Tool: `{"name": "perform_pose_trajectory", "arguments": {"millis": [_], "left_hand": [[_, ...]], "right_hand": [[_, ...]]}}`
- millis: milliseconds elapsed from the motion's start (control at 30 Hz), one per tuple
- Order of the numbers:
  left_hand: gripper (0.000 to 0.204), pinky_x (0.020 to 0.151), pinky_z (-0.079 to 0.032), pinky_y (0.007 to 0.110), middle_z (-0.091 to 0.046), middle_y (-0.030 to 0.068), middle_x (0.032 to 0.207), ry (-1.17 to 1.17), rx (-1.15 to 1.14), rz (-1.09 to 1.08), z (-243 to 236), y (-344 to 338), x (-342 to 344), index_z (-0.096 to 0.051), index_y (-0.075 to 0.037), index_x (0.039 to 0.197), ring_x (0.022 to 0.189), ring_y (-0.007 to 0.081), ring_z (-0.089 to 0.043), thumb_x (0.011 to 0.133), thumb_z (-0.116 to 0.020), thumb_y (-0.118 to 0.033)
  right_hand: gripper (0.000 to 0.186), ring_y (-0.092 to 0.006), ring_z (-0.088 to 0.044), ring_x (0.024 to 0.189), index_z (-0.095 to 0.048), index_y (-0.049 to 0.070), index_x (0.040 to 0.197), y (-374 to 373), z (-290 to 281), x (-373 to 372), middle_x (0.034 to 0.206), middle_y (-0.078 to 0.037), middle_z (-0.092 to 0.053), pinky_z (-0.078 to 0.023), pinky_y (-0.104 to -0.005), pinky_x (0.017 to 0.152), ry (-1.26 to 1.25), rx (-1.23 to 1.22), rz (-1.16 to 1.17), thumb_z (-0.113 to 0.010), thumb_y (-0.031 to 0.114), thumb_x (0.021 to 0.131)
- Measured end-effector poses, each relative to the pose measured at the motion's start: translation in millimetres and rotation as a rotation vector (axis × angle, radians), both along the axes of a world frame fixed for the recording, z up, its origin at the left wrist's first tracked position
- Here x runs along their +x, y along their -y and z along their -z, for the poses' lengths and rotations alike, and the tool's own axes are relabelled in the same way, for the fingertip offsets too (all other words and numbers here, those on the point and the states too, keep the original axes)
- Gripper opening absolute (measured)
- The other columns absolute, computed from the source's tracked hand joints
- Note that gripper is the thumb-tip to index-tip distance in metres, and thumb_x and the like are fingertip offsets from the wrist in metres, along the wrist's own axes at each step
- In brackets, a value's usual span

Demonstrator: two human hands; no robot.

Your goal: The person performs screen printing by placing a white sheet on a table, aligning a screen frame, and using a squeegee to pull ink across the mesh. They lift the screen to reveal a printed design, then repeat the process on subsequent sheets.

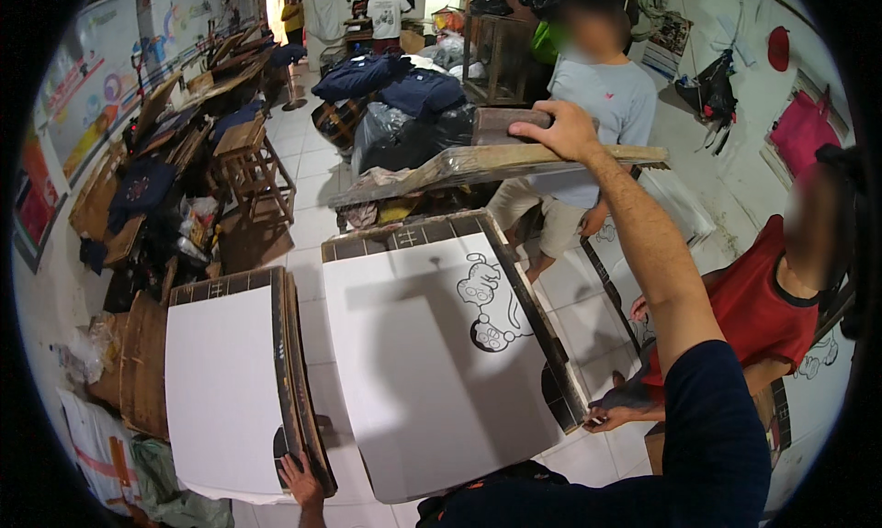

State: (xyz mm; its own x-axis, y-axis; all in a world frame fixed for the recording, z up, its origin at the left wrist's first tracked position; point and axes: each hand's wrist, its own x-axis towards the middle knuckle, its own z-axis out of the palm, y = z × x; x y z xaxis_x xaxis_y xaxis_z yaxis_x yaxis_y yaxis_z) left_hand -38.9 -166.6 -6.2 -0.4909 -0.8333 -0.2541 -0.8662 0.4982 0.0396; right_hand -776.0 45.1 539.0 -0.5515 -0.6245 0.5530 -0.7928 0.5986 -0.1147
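Observation:
My right hand (565, 131) grips a brown squeegee (494, 124) together with the upper edge of a wooden printing screen (441, 172), raised and tilted above the middle board. Its fingers on the far side are hidden. Beneath lies white cloth (413, 363) stretched on a dark-edged board (367, 243), with black line drawings of cartoon figures (487, 303) at its right. On the left, my left hand (301, 480) lies with fingers spread at the near right corner of a second board (292, 363), which carries plain white cloth (220, 372).
A person in red (753, 298) sits at right, a hand (608, 420) by the middle board's corner. Another, in a light-blue shirt (602, 115), stands beyond the screen. Black bags and dark clothes (395, 96) are piled behind; a wooden stool (248, 151) and stacked boards line the left.

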Motion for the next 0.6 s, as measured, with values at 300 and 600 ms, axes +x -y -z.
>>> {"name": "perform_pose_trajectory", "arguments": {"millis": [300,600], "left_hand": [[0.094,0.116,-0.036,0.070,-0.022,0.0239,0.170,0.077,0.169,-0.109,-34,23,-28,-0.023,-0.032,0.166,0.158,0.0451,-0.021,0.090,-0.071,-0.007],[0.107,0.107,-0.053,0.051,-0.045,0.0295,0.156,-0.052,0.015,0.046,-116,18,-95,-0.026,-0.039,0.165,0.132,0.0479,-0.057,0.078,-0.076,-0.003]], "right_hand": [[0.094,-0.0371,-0.071,0.107,-0.079,0.007,0.116,1,1,-4,0.107,-0.022,-0.076,-0.054,-0.0468,0.097,0.056,-0.009,-0.033,-0.068,0.089,0.071],[0.102,-0.0334,-0.071,0.114,-0.076,0.013,0.126,-11,0,13,0.116,-0.016,-0.077,-0.053,-0.0453,0.101,0.041,0.042,-0.025,-0.058,0.096,0.071]]}}
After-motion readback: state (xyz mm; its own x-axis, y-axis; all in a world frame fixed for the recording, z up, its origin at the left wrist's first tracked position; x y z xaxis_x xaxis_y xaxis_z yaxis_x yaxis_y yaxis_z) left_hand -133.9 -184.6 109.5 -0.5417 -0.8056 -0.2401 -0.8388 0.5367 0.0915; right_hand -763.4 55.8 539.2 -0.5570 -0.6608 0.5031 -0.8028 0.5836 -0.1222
